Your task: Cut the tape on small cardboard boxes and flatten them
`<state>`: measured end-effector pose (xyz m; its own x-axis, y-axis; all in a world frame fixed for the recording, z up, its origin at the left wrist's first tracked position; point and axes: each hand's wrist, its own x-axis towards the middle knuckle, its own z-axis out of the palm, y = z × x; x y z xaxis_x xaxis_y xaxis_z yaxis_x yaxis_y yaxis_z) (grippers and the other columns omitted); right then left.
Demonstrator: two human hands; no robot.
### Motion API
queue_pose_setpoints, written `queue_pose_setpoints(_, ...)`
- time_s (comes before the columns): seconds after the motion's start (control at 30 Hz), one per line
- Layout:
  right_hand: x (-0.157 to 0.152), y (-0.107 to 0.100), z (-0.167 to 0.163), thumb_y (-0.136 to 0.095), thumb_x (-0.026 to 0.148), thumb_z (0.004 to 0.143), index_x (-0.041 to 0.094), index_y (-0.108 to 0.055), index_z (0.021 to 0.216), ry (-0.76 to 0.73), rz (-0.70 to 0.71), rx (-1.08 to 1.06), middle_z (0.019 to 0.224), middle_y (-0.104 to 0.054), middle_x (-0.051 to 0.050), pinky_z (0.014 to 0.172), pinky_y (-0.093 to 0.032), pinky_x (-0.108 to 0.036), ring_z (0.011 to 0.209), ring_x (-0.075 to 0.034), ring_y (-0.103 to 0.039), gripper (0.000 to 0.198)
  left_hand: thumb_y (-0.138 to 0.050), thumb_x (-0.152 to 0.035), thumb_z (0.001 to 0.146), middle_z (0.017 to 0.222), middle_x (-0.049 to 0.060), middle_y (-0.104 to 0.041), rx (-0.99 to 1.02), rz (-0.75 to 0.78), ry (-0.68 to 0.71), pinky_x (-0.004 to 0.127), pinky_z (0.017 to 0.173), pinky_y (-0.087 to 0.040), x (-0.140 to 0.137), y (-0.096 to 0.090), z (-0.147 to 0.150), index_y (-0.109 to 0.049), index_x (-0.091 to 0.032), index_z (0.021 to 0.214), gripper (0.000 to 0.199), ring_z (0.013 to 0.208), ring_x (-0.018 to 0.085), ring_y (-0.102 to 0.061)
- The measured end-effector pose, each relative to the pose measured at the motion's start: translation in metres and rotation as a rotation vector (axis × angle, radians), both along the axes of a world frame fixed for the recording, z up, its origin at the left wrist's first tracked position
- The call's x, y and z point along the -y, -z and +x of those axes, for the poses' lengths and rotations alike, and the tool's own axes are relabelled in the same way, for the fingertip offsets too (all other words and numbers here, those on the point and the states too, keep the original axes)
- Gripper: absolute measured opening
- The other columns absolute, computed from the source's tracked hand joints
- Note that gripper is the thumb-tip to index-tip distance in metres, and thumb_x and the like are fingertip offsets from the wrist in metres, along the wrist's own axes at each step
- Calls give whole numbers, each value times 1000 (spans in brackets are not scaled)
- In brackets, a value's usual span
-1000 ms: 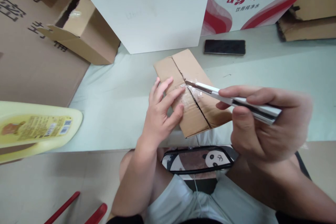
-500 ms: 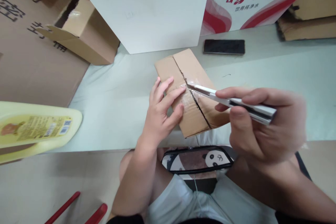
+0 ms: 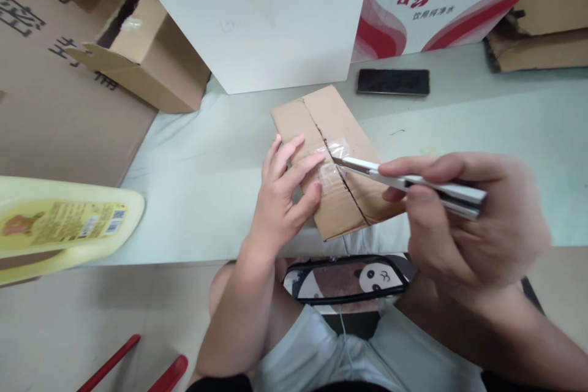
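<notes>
The right hand [image 3: 478,226] grips a white utility knife [image 3: 365,168], its blade [image 3: 339,161] at the seam [image 3: 315,121] of a taped cardboard box [image 3: 350,127]; the left hand [image 3: 281,202] rests on the box, fingers spread; the box lies on a pale green tablecloth [image 3: 197,196], a black smartphone [image 3: 392,82] beyond it

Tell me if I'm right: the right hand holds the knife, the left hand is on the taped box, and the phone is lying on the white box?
Only the phone's place is wrong. The head view shows the phone lying on the table, not on the white box. The right hand does hold the knife, and the left hand is on the taped box.
</notes>
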<state>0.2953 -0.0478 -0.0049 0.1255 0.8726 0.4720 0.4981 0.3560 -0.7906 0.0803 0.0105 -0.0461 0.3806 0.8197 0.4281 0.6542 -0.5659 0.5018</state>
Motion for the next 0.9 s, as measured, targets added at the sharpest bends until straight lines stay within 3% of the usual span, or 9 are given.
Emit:
queue_pose_setpoints(0.13,-3,-5,-2,-64,25,96,27,-62,103,-4,54,37,99,-80,-2,61,-60,-33,70,-17,-75,8,-46,-47,106,156,8,-54,3,7,1,58,131,-26,0,0,0,-65,-29,135,40,153,28,-42)
queue_pose_setpoints(0.37,11,-26,8,-71,29,89,27,-62,93,89,-108,33,95,-81,-3,53,-56,-32,69,-20,-75,10,-47,-46,105,155,9,-55,1,13,9,57,130,-28,-1,-1,-1,-65,-27,134,40,153,29,-42)
queue_pose_setpoints(0.57,3,-16,6,-65,13,87,27,-59,90,34,-18,80,93,-80,1,60,-58,-28,74,-17,-76,15,-47,-46,105,152,10,-57,16,18,5,56,130,-28,-1,0,0,-67,-26,132,39,151,27,-44)
queue_pose_setpoints(0.7,-3,-11,-2,-63,12,89,27,-58,90,-8,9,74,92,-80,3,64,-60,-26,71,-14,-75,15,-47,-48,105,153,9,-56,19,12,-2,56,131,-26,-1,1,0,-67,-27,133,40,150,27,-46)
queue_pose_setpoints(0.9,9,-24,10,-64,13,87,25,-58,83,6,-47,64,88,-79,-1,45,-51,-18,71,-14,-74,14,-44,-50,105,154,7,-56,-12,1,-3,58,131,-26,-2,0,0,-66,-29,134,42,151,28,-44)
